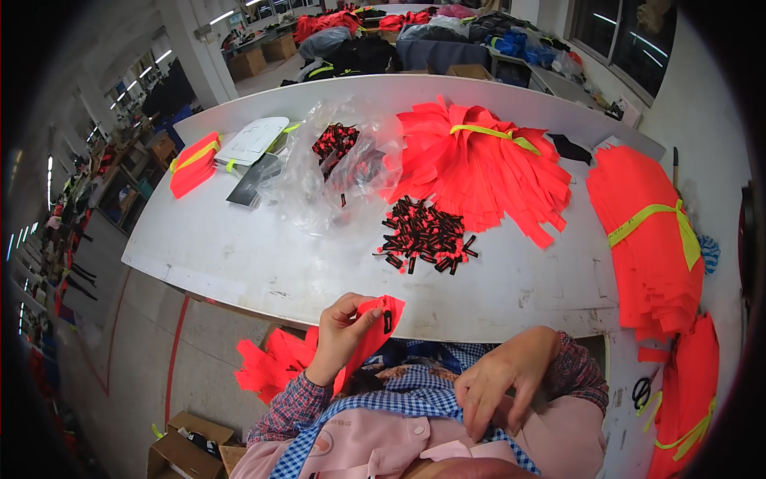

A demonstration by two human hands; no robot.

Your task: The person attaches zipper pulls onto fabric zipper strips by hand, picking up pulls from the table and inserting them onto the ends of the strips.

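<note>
My left hand point(341, 334) pinches a bright coral-red fabric piece point(373, 337) near the table's front edge. A small black tab point(388, 321) shows at the upper end of that piece. My right hand point(496, 385) hangs in front of my chest, its fingers bent downward and apart, with nothing visible in them. Beyond the hands, a heap of small black-and-red tabs point(423, 234) lies on the white table point(263, 271). More coral-red pieces point(275, 363) hang below the table edge, left of my left hand.
Behind the heap are a clear plastic bag point(303, 176) of tabs and a fanned coral-red fabric bundle point(487, 168). Tied fabric stacks point(650, 239) stand at right, above black scissors point(641, 393). White pattern sheets point(251, 142) lie at left; a cardboard box point(187, 447) is on the floor.
</note>
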